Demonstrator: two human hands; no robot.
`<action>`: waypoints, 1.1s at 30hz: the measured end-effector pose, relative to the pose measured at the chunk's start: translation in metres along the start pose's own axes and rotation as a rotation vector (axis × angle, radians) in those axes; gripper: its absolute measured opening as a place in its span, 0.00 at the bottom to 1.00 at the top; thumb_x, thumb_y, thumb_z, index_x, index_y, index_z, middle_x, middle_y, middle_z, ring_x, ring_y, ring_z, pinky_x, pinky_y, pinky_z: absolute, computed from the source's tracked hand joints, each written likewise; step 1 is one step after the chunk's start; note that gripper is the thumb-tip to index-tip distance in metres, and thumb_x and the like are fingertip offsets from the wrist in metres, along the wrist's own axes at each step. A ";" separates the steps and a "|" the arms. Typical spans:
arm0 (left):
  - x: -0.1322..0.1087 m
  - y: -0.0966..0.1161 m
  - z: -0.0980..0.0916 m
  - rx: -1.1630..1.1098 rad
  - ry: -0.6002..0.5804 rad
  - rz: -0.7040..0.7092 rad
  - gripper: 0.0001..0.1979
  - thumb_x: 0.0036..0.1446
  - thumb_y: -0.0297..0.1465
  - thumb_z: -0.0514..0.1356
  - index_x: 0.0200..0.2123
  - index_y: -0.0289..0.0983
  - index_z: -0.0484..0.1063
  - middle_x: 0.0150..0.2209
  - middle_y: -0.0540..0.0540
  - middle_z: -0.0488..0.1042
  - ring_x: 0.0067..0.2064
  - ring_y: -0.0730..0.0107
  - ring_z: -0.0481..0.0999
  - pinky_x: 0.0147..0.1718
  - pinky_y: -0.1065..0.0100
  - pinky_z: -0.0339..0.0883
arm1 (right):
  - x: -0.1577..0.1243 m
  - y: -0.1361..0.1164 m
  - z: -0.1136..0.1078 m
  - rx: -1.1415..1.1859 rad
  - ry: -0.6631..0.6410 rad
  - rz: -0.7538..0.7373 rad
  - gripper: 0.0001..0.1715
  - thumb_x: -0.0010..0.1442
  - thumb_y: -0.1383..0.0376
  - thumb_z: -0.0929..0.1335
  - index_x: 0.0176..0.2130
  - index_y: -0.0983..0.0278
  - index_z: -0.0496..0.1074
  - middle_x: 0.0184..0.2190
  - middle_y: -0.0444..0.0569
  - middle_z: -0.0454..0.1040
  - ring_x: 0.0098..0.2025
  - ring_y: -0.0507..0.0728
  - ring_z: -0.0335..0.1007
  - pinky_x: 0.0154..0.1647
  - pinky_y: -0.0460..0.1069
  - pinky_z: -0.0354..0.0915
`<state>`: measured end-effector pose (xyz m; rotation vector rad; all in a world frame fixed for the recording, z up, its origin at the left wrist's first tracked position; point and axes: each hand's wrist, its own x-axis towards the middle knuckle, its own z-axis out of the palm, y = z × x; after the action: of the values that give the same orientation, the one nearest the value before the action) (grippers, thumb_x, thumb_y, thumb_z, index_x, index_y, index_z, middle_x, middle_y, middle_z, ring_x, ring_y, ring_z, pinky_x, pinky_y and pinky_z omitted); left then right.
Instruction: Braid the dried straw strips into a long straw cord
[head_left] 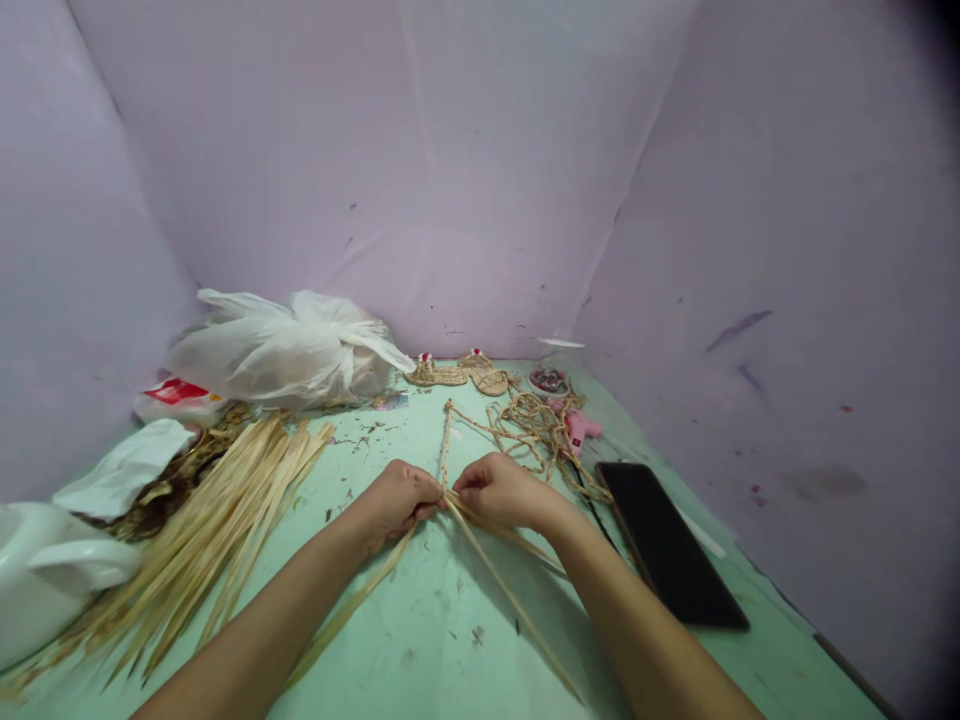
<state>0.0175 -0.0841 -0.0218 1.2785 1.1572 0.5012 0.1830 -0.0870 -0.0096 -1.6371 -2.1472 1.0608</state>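
Note:
Both hands meet at the lower end of a thin braided straw cord (447, 440), which runs up the green tabletop. My left hand (405, 497) is closed in a pinch on flat straw strands at the braid's end. Close beside it, my right hand (499, 490) pinches strands of the same braid. Loose straw strands (510, 598) fan out below the fingers, toward the lower left and lower right. From its top bend the cord leads right into a tangled pile of finished braid (534, 425). The fingertips partly hide the point where the strands cross.
Left lie a heap of dry straw strips (217, 520), a white jug (52, 580) and a white plastic bag (292, 350). At the back sit small woven sandals (484, 374). Right are a pink glue gun (580, 428) with its cable and a black tablet-like slab (667, 540).

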 end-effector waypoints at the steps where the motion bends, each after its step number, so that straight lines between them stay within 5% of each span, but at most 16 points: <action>1: -0.001 0.001 0.000 0.002 0.001 0.005 0.07 0.41 0.31 0.52 0.17 0.35 0.63 0.09 0.57 0.52 0.10 0.84 0.44 0.09 0.76 0.34 | -0.001 0.000 0.000 0.001 -0.009 -0.007 0.15 0.44 0.65 0.62 0.28 0.68 0.76 0.21 0.45 0.72 0.22 0.48 0.60 0.23 0.42 0.55; 6: 0.000 0.001 0.000 0.002 -0.008 0.012 0.08 0.41 0.32 0.52 0.16 0.35 0.62 0.09 0.57 0.52 0.10 0.84 0.44 0.09 0.76 0.34 | -0.002 -0.002 0.002 -0.023 0.007 0.008 0.15 0.45 0.63 0.63 0.30 0.66 0.76 0.22 0.46 0.73 0.23 0.49 0.63 0.21 0.41 0.54; 13: 0.001 0.001 -0.001 -0.003 -0.018 -0.001 0.07 0.41 0.32 0.52 0.18 0.34 0.65 0.11 0.57 0.53 0.10 0.84 0.44 0.09 0.76 0.34 | -0.003 -0.006 0.001 -0.188 0.187 0.055 0.11 0.43 0.65 0.65 0.27 0.63 0.76 0.24 0.47 0.75 0.25 0.51 0.65 0.23 0.43 0.53; 23: 0.002 0.000 -0.001 0.005 -0.018 0.000 0.08 0.41 0.33 0.52 0.19 0.35 0.65 0.11 0.57 0.53 0.10 0.84 0.44 0.09 0.75 0.33 | -0.001 -0.005 0.013 -0.199 0.201 0.052 0.09 0.43 0.63 0.66 0.26 0.63 0.75 0.24 0.49 0.75 0.26 0.52 0.66 0.23 0.44 0.53; 28: 0.000 0.003 0.001 -0.014 -0.011 -0.005 0.08 0.40 0.33 0.52 0.18 0.34 0.65 0.10 0.57 0.53 0.10 0.84 0.44 0.09 0.75 0.33 | 0.005 0.000 0.017 -0.072 0.215 0.105 0.11 0.43 0.61 0.66 0.26 0.65 0.75 0.23 0.48 0.74 0.24 0.51 0.65 0.21 0.43 0.52; 33: -0.001 0.004 0.002 0.005 0.003 -0.017 0.08 0.40 0.33 0.52 0.18 0.34 0.63 0.10 0.57 0.54 0.09 0.85 0.44 0.09 0.76 0.33 | 0.010 0.009 0.015 0.169 0.099 0.159 0.11 0.43 0.66 0.65 0.27 0.68 0.75 0.19 0.46 0.71 0.19 0.48 0.61 0.18 0.41 0.52</action>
<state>0.0200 -0.0848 -0.0185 1.2721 1.1715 0.4878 0.1772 -0.0826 -0.0283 -1.7634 -1.8378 1.1449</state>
